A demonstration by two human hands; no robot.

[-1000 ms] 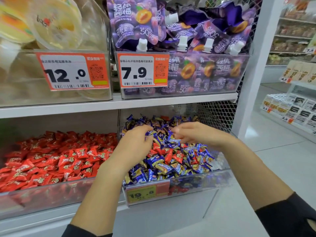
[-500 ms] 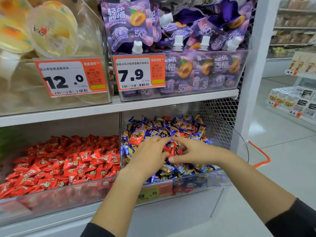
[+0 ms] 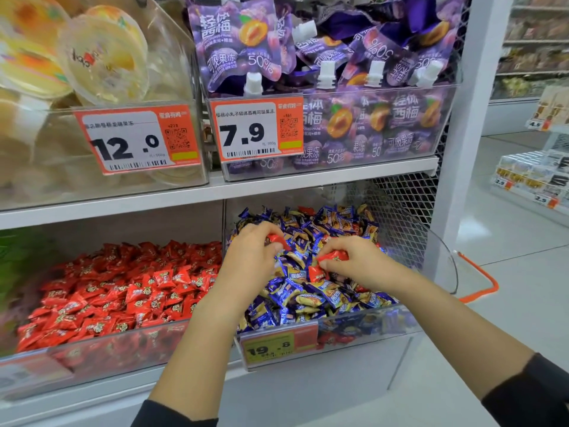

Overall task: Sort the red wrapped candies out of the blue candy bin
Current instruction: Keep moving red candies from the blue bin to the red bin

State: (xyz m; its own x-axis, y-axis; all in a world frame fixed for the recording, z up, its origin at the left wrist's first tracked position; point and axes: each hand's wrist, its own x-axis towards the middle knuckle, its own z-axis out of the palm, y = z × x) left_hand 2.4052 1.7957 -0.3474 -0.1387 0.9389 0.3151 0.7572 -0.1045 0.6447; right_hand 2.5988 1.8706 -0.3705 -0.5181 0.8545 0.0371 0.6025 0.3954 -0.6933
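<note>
A clear bin (image 3: 378,326) on the lower shelf holds a heap of blue wrapped candies (image 3: 295,298) with a few red ones mixed in. Both hands are over this heap. My left hand (image 3: 249,257) pinches a red wrapped candy (image 3: 277,240) between thumb and fingers. My right hand (image 3: 360,263) grips red wrapped candies (image 3: 332,257), and another red candy (image 3: 315,272) pokes out just under its thumb. To the left, a second clear bin (image 3: 101,355) is full of red wrapped candies (image 3: 123,288).
The upper shelf (image 3: 215,192) carries a bin of purple spouted jelly pouches (image 3: 240,47) and a bin of yellow jelly cups (image 3: 101,57), close above my hands. A white upright post (image 3: 462,149) and wire mesh stand right of the blue bin. An orange basket handle (image 3: 483,278) shows by the floor.
Both hands have parted slightly and lifted, each now with red candy in its fingers. The view has shifted closer and a little downward.
</note>
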